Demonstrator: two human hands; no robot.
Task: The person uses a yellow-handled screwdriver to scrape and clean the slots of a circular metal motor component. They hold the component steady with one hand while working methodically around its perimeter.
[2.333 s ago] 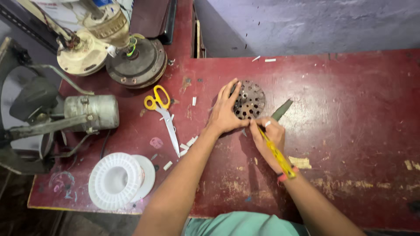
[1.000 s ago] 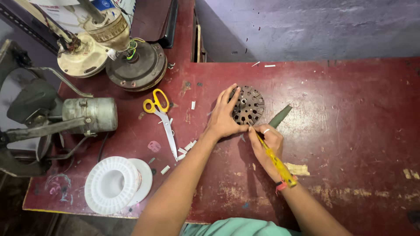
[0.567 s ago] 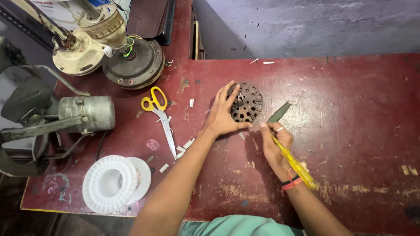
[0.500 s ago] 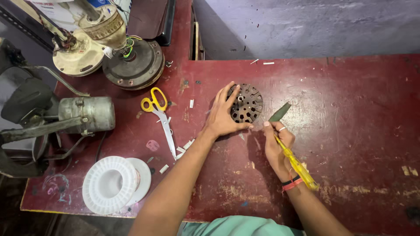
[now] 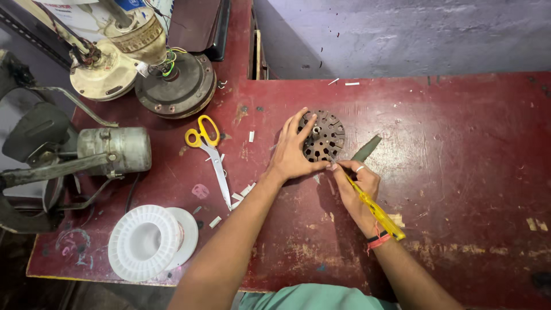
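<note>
While the left hand (image 5: pixel 295 155) lies with fingers spread on the round slotted core (image 5: pixel 325 136) in the middle of the red table (image 5: pixel 459 172), the right hand (image 5: pixel 357 186) grips a yellow screwdriver (image 5: pixel 376 211), tip at the core's lower edge. Scissors (image 5: pixel 209 154) lie to the left.

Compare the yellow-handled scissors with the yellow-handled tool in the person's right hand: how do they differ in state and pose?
The scissors lie loose on the red table, touched by no hand; the yellow-handled tool is gripped in the right hand. The scissors' blades point toward the person, away from the slotted metal disc; the tool's tip points at the disc's edge, beside the left hand. Both have yellow handles.
</note>
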